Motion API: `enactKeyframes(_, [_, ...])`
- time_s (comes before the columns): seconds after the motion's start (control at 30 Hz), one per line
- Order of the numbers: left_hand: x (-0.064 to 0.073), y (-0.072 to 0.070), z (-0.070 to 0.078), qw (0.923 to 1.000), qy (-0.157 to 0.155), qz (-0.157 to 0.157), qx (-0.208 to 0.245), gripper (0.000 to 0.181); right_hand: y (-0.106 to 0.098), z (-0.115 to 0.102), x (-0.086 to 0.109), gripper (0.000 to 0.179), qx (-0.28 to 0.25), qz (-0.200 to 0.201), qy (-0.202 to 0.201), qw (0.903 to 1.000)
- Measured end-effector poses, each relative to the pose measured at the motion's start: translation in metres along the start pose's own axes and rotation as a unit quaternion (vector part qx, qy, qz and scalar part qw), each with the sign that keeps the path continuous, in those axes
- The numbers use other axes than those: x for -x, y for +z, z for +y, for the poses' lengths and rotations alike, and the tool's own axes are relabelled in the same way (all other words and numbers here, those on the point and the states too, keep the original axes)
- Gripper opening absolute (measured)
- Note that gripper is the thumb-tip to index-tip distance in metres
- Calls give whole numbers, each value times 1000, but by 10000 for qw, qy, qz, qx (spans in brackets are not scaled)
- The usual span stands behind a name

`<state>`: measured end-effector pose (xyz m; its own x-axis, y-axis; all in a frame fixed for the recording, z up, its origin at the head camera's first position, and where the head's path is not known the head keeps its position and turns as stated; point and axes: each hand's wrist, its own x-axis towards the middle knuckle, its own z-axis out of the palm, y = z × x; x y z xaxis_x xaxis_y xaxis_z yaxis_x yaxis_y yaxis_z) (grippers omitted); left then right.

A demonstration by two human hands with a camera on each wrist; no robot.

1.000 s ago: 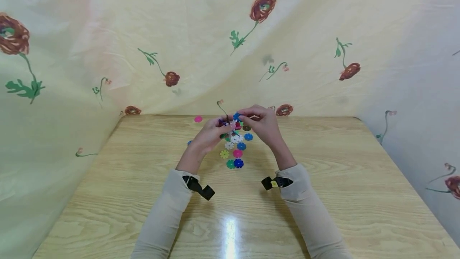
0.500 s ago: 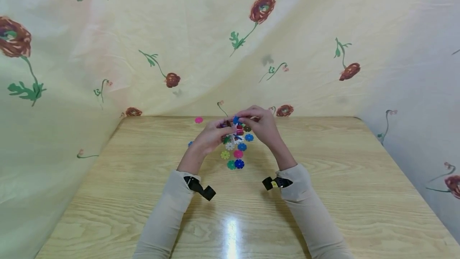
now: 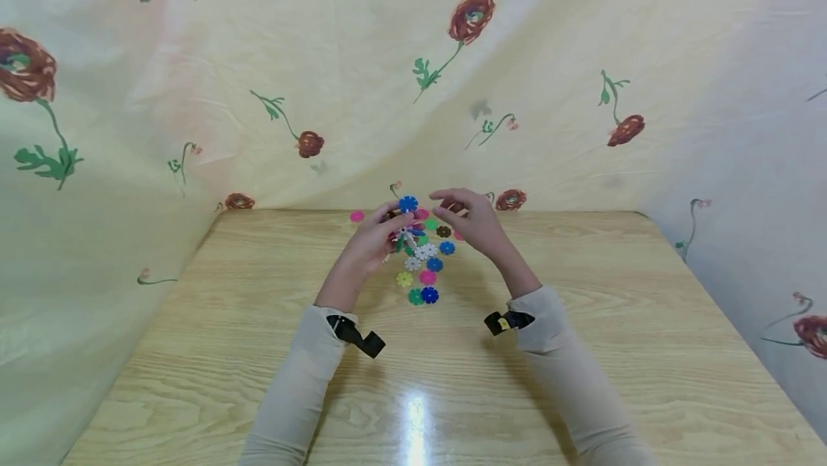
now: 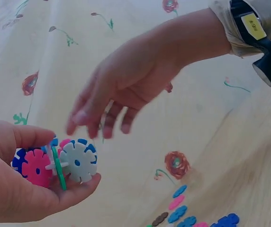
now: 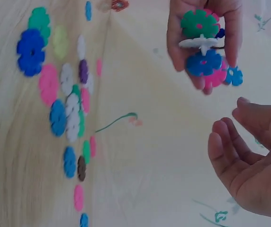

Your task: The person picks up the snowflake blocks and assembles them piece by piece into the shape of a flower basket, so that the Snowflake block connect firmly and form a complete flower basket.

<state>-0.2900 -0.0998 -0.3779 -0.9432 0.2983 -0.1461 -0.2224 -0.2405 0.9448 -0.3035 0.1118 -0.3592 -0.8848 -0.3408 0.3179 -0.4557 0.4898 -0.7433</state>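
My left hand grips a cluster of interlocked plastic snowflake discs above the table. In the left wrist view the cluster shows a white disc, a pink disc and a green disc seen edge-on. A blue disc sticks up at its top in the head view. Part of the cluster is hidden by the fingers and thumb. To its right, apart from the discs, my right hand hovers with relaxed, bent fingers and nothing between them, as the right wrist view also shows.
Loose snowflake discs lie on the wooden table below the hands, among them a yellow disc, a dark blue disc and a brown disc. A pink disc lies farther left. Flowered cloth hangs behind the table.
Earlier my right fingers pinched a blue disc at the cluster; now they have let go and drawn back to the right. The blue disc stays on the cluster, which has turned and shifted slightly left.
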Motion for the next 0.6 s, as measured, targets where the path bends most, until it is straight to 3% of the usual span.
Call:
enactKeyframes(0.13, [-1,-3,3,9994,7,253,256,31,-1,16,1,23,412,-891,368,9945])
enactKeyframes(0.3, [-2,-4,5,9981,-55,422,438,31,6,39,4,21,804,-2130,420,9728])
enactKeyframes(0.6, [-5,-6,4,9977,-72,442,506,29,18,65,0,24,1103,-2822,381,9522])
